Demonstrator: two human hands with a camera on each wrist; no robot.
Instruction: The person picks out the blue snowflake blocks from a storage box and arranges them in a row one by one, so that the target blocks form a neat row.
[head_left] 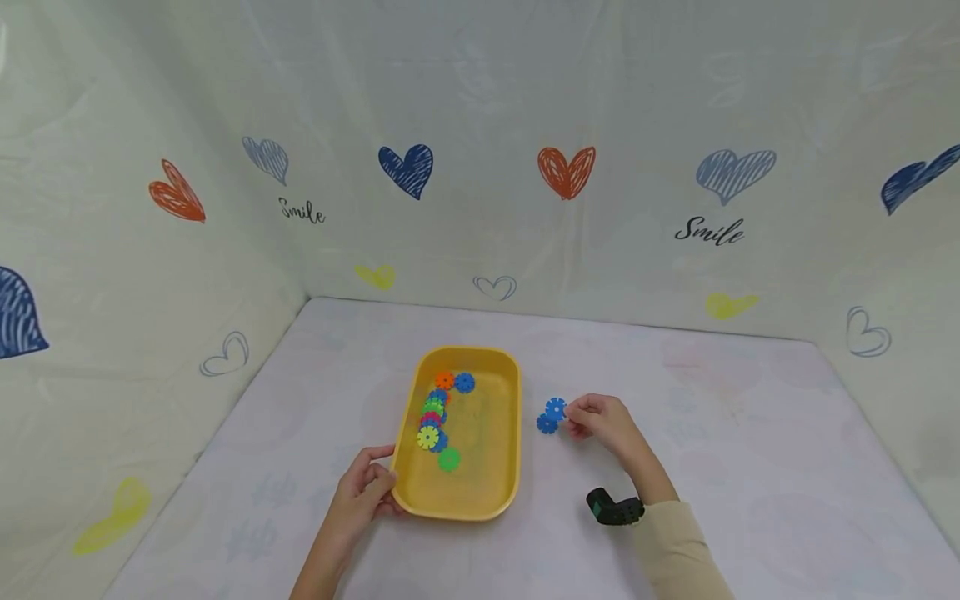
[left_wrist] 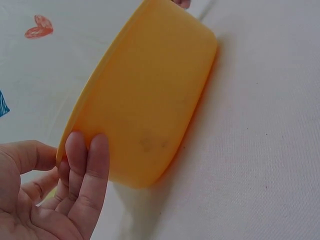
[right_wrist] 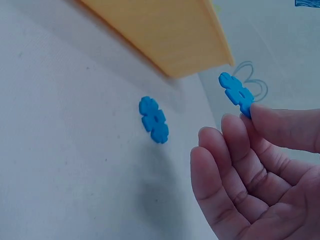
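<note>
Most of the snowflake discs [head_left: 437, 414] already lie inside the yellow tray [head_left: 495, 492], bunched along its left inner side, with one green disc [head_left: 448, 459] loose nearer the tray's front. Two blue ones are still outside, just right of the tray: the right hand [head_left: 603, 422] pinches one blue disc [right_wrist: 236, 93] between fingertips, lifted off the desk [head_left: 750, 467], and a second blue disc [right_wrist: 154, 120] lies flat beside it. The left hand [head_left: 363, 492] grips the tray's front left corner, thumb on the rim. By this look, the work is nearly finished.
</note>
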